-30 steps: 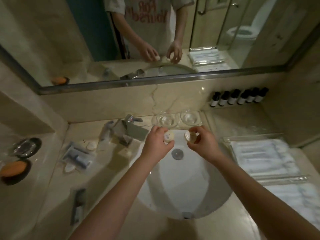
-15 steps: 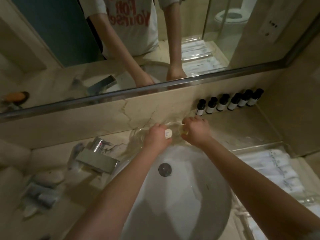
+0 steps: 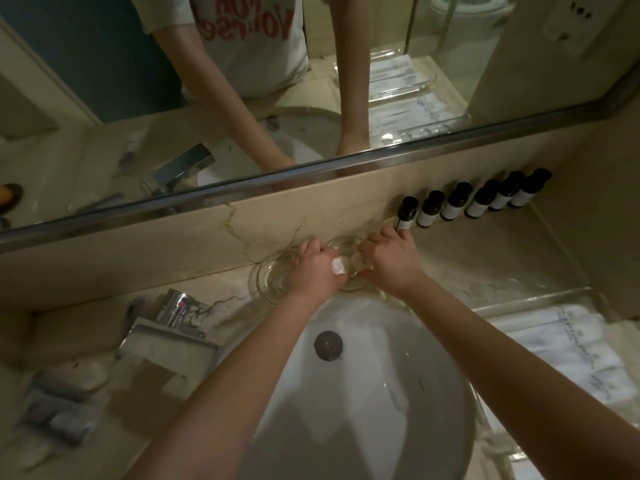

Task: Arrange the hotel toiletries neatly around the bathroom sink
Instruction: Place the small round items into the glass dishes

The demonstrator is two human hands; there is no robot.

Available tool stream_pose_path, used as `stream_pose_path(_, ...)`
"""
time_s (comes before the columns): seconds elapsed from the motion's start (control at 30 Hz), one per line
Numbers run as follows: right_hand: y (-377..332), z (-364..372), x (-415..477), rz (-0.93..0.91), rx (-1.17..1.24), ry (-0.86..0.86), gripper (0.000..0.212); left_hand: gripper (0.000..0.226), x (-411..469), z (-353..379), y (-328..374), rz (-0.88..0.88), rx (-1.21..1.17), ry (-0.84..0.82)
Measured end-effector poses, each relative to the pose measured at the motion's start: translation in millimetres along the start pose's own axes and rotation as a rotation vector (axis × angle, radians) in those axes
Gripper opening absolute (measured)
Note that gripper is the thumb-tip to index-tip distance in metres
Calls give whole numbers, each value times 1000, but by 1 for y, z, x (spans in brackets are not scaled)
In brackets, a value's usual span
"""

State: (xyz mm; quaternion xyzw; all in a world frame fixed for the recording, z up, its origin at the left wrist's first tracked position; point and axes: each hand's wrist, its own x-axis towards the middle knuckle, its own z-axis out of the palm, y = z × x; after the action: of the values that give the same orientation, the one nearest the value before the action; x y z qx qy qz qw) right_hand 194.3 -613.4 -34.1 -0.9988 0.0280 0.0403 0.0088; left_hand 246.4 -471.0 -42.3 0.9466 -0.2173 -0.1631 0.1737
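Reaching across a white sink (image 3: 346,410) to the back of the marble table (image 3: 485,271), a person brings both bare hands close together just below the mirror (image 3: 104,98). The left grip (image 3: 317,270) is narrow, with fingers curled, and pinches a round white toiletry (image 3: 338,266) with small print on its face. The right grip (image 3: 389,263), knuckles up and fingers also curled, holds a second pale round toiletry (image 3: 358,262), mostly hidden by the fingers. The two pieces are almost touching, above a clear glass dish (image 3: 349,287) whose rim shows between and below the hands. Whether either piece rests on the glass cannot be told. A second glass dish (image 3: 272,282) stands just left of the first, partly under the left wrist, and both dishes lie between the basin's back edge and the wall. Six small dark bottles (image 3: 457,206) with white labels line the wall to the right, the nearest just beside one finger of the right hand. A chrome faucet (image 3: 173,306) stands left of the basin, with blurred packets (image 3: 65,414) further left. A clear tray (image 3: 540,301) of rolled white towels (image 3: 571,344) lies on the right.
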Motion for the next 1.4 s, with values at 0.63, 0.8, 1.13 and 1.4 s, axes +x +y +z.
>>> stream_pose_path(0.63,-7,-37,-45,111,226,166,50,51,-45,-37,-6,57,-15,112)
stream_pose_path(0.8,-28,-54,-90,114,263,310,44,44,-100,-61,-11,93,-8,236)
stream_pose_path(1.13,-121,-73,-162,-68,421,210,32,41,-227,-71,-61,45,-107,290)
stream_pose_path(1.4,-231,-62,-157,-285,454,-65,30,40,-307,-65,-172,-294,-79,216)
